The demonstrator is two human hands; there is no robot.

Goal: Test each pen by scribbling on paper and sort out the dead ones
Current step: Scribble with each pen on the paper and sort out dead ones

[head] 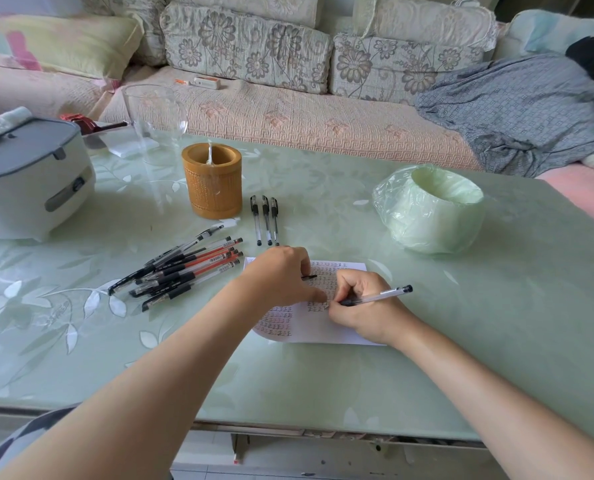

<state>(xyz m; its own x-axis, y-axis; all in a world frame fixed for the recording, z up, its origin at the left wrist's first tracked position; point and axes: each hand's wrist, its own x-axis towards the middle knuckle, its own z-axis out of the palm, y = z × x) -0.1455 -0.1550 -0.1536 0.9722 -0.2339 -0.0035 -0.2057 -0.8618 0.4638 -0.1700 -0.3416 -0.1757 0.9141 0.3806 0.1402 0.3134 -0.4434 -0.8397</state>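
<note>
Both bare forearms reach forward from the bottom edge and converge toward the middle. The left hand lies palm down, knuckles up, with its fingers curled and its thumb stretched out to the right, pressing flat on the paper. The right hand sits just beside it, almost touching the left thumb, resting on its outer edge with the fingers closed in a writing grip around a pen, whose back end points right and away.

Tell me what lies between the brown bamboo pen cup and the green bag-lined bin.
In the head view, three black pens lie side by side between the cup and bin.
</note>
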